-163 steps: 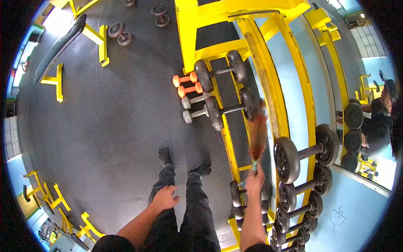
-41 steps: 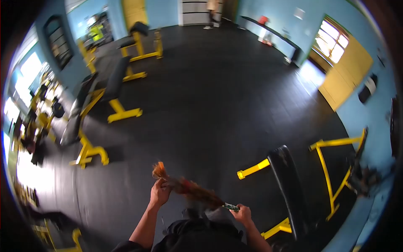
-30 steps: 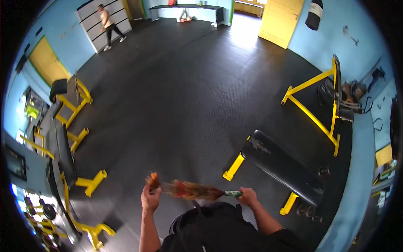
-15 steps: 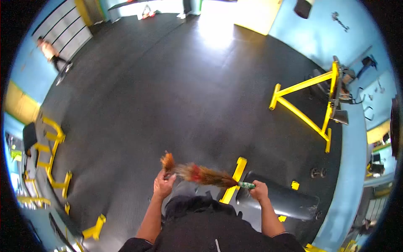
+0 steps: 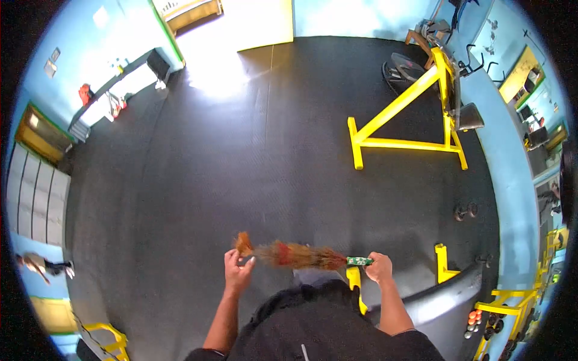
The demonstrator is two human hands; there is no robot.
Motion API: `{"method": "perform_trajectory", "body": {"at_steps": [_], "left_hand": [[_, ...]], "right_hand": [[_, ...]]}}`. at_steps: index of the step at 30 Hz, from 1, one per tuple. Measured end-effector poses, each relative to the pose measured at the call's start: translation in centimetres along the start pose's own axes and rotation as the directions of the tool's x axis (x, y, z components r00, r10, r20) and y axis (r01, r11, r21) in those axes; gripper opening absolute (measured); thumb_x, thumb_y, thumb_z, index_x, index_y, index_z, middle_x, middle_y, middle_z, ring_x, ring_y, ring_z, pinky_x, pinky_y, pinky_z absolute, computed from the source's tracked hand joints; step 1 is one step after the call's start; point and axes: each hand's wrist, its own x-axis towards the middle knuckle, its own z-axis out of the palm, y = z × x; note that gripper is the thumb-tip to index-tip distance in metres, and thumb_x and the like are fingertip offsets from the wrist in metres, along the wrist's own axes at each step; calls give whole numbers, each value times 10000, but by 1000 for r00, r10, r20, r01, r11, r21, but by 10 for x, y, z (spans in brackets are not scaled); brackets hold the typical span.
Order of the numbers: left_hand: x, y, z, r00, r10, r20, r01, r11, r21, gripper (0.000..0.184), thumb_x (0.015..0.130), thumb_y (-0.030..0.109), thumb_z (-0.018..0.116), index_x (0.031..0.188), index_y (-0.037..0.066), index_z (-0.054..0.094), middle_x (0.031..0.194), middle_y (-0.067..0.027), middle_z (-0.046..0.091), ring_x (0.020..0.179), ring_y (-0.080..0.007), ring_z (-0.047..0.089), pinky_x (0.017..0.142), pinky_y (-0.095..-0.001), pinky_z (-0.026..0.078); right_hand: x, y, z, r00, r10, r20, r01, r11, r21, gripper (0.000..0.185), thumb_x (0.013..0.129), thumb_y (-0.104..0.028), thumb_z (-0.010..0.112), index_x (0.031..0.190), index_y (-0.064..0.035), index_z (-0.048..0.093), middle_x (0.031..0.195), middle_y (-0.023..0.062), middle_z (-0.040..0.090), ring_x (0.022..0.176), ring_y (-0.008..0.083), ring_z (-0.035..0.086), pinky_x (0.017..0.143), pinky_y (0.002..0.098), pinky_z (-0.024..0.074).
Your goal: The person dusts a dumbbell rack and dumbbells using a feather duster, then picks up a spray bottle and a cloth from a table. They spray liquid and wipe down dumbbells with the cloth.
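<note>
Both hands are raised before the body: by the right hand [image 5: 380, 268], closed, the green patterned handle [image 5: 359, 261] of a brown and red duster [image 5: 301, 257] is gripped near its end. At the duster's other end, its orange tip [image 5: 243, 242] is met by the curled fingers and thumb of the left hand [image 5: 239, 274]; whether it is firmly pinched or merely steadied cannot be told. The duster is held roughly level between the hands, above the dark floor [image 5: 241, 156]. The step in hand is judged to be the holding of the duster at both ends, with nothing being brushed. For any next move, a firm right grip and a freed tip would seem to be called for. Below the right forearm, a dark bench [image 5: 439, 299] is partly hidden. Forward and right of the right hand, a yellow frame [image 5: 399, 104] and a dumbbell [image 5: 460, 213] are seen; far left of the left hand, another person [image 5: 39, 265] is seen.
</note>
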Motion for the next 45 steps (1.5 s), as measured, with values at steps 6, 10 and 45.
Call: {"method": "perform_trajectory", "body": {"at_steps": [6, 10, 45], "left_hand": [[179, 39, -23, 976, -192, -99, 140, 912, -385, 544, 812, 111, 674, 1313, 27, 479, 1147, -97, 504, 943, -178, 559, 780, -306, 512], [301, 50, -5, 967, -229, -112, 176, 917, -357, 541, 817, 75, 676, 1318, 34, 475, 1112, -91, 541, 937, -168, 564, 796, -306, 512], [1325, 521, 453, 803, 257, 537, -82, 941, -328, 509, 812, 71, 666, 1279, -17, 485, 1182, -122, 593, 1089, -203, 574, 919, -321, 458]], "right_hand": [[197, -92, -76, 996, -77, -54, 78, 997, 12, 122, 678, -163, 675, 751, -72, 638, 782, 171, 646, 779, 387, 618, 669, 449, 480], [323, -111, -110, 994, 106, 20, -106, 994, -11, 182, 714, -226, 675, 789, -66, 632, 817, 176, 647, 811, 395, 614, 679, 454, 473], [1141, -155, -338, 823, 559, -103, -531, 821, 211, 221, 669, -266, 696, 827, -118, 657, 832, 127, 660, 852, 339, 642, 743, 427, 512]]}}
